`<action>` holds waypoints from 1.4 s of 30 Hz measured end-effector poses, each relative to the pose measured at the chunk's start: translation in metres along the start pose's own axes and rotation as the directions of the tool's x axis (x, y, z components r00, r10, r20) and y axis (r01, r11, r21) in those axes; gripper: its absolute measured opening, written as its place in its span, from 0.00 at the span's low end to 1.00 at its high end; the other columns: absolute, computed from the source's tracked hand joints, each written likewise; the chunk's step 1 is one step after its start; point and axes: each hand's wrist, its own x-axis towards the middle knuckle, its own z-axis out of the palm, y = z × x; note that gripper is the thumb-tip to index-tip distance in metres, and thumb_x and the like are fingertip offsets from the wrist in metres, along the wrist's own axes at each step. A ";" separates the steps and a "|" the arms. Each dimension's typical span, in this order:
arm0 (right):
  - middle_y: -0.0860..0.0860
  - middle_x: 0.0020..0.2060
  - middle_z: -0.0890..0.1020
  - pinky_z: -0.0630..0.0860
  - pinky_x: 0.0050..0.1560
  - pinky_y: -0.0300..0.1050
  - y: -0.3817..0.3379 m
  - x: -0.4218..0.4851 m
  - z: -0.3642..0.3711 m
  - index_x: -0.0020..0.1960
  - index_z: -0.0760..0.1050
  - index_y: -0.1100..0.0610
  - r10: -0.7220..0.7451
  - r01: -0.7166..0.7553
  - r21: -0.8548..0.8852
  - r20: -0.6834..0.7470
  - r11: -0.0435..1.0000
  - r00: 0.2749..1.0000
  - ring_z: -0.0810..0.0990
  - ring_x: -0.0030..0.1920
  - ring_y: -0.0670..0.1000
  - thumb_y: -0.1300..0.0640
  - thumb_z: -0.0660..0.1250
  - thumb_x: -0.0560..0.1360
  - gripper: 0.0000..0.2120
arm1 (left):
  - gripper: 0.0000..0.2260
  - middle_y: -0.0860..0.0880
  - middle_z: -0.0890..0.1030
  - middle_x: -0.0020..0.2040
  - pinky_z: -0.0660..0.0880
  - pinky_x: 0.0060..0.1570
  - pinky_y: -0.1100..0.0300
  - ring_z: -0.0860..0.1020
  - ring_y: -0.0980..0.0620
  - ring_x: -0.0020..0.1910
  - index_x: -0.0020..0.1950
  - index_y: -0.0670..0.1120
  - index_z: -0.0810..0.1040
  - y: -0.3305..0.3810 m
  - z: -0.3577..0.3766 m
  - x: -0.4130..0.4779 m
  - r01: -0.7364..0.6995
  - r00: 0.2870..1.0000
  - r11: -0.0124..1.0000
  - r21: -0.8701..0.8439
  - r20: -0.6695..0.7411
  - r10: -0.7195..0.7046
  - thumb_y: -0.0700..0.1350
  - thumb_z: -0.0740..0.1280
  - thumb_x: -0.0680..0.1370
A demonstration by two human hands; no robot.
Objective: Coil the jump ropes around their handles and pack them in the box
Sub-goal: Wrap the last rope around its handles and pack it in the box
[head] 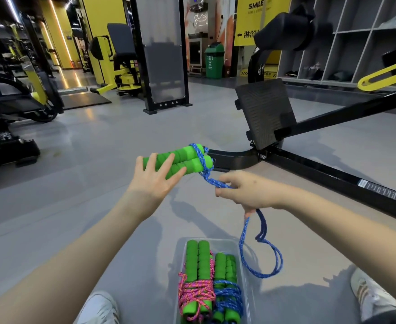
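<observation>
My left hand (154,177) holds a pair of green foam handles (185,160) side by side in the air, its fingers lying fairly straight over them. Blue rope (202,160) is wound round the handles' far end. My right hand (241,190) pinches that blue rope just below the handles, and the slack (260,251) hangs from it in loops toward the floor. Below, a clear plastic box (241,251) on the floor contains two coiled ropes: a pink-wrapped pair of green handles (197,260) on the left and a blue-wrapped pair (226,267) on the right.
A black machine frame with a footplate (264,113) stands just beyond my hands, its bar running right. My white shoes (101,307) flank the box. Grey floor spreads to the left; yellow gym machines (119,64) and shelves (346,43) stand at the back.
</observation>
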 end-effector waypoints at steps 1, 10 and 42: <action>0.53 0.31 0.66 0.70 0.29 0.42 -0.001 0.000 -0.007 0.52 0.71 0.64 -0.035 0.034 -0.045 -0.005 0.998 0.999 0.70 0.18 0.46 0.50 0.60 0.79 0.15 | 0.23 0.33 0.77 0.58 0.73 0.42 0.42 0.76 0.32 0.45 0.61 0.44 0.78 0.002 0.000 -0.003 -0.041 0.999 0.999 -0.008 -0.018 0.041 0.32 0.57 0.70; 0.52 0.27 0.69 0.61 0.30 0.39 0.008 -0.003 -0.046 0.36 0.76 0.65 -0.196 0.194 -0.034 -0.069 0.980 0.978 0.64 0.29 0.48 0.46 0.69 0.73 0.21 | 0.27 0.39 0.78 0.61 0.75 0.49 0.38 0.78 0.33 0.51 0.62 0.52 0.78 0.035 -0.008 -0.001 -0.361 0.931 0.932 -0.018 -0.056 0.359 0.37 0.41 0.83; 0.53 0.24 0.64 0.64 0.31 0.41 0.051 0.014 0.002 0.37 0.70 0.58 0.113 0.177 0.916 -0.231 0.361 0.966 0.60 0.23 0.48 0.63 0.57 0.77 0.10 | 0.18 0.38 0.78 0.61 0.73 0.51 0.40 0.78 0.32 0.52 0.65 0.47 0.75 0.038 -0.051 0.042 -0.099 0.905 0.986 -0.137 -0.425 0.031 0.33 0.55 0.80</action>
